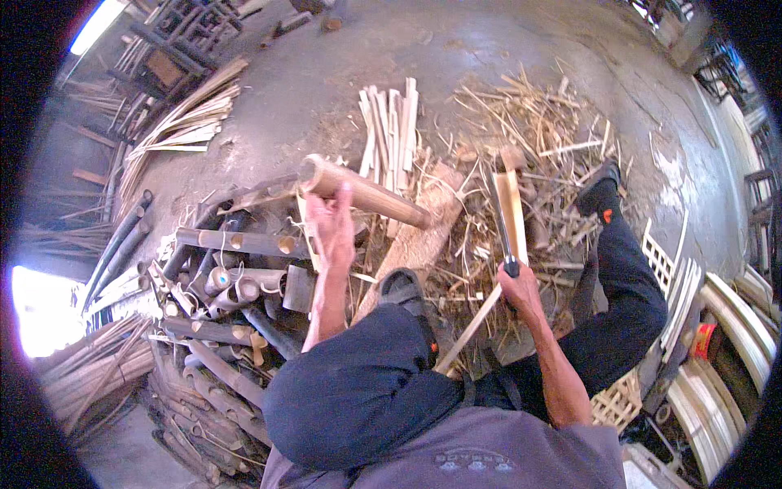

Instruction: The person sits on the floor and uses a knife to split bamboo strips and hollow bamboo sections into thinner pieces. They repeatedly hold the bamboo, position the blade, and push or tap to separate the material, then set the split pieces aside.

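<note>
A short bamboo tube point(379, 196) slants above the floor in front of me, its hollow end up at the left. My left hand point(330, 224) is closed on it near that end; part of the grip is hidden. Lower at the right, my right hand point(519, 289) is wrapped around the dark handle of a long-bladed knife point(498, 216), its blade pointing away from me. Right beside the blade stands a pale split bamboo piece point(512, 208). Under the tube's lower end lies a worn wooden board point(423, 232).
Cut bamboo sections point(236, 244) are heaped at the left. Beyond the board lie pale strips point(389, 130); shavings point(538, 114) litter the floor at the far right. A bundle of long slats point(191, 118) lies far left. My shoes flank the work area.
</note>
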